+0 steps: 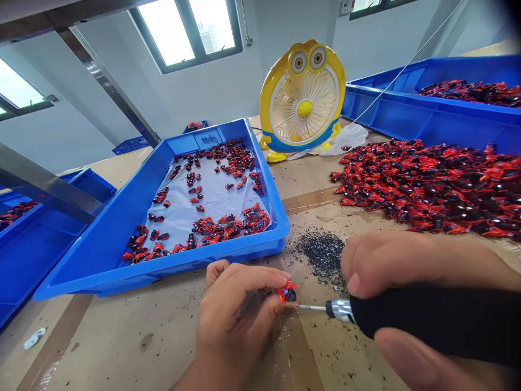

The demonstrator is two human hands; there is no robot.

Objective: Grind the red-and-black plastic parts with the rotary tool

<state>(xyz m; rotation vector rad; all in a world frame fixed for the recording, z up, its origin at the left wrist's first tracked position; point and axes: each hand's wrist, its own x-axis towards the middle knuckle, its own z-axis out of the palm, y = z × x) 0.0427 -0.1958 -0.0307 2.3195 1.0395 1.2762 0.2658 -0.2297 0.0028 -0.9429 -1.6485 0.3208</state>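
Between thumb and index finger, my left hand (240,309) pinches a small red and black plastic part (287,293) just above the table. Wrapped round the black handle of a powered rotary tool (431,320) is my right hand (407,266). The tool's thin metal bit (312,307) points left from a silver chuck, and its tip is close beside the part; whether they touch I cannot tell. A patch of black shavings (323,252) lies on the table behind the bit.
A blue tray (280,228) with several red and black parts on a white sheet stands at left. On the right is a large heap of such parts (431,184). Behind are a yellow fan (304,109) and another blue tray (407,117). A metal post (109,81) rises at left.
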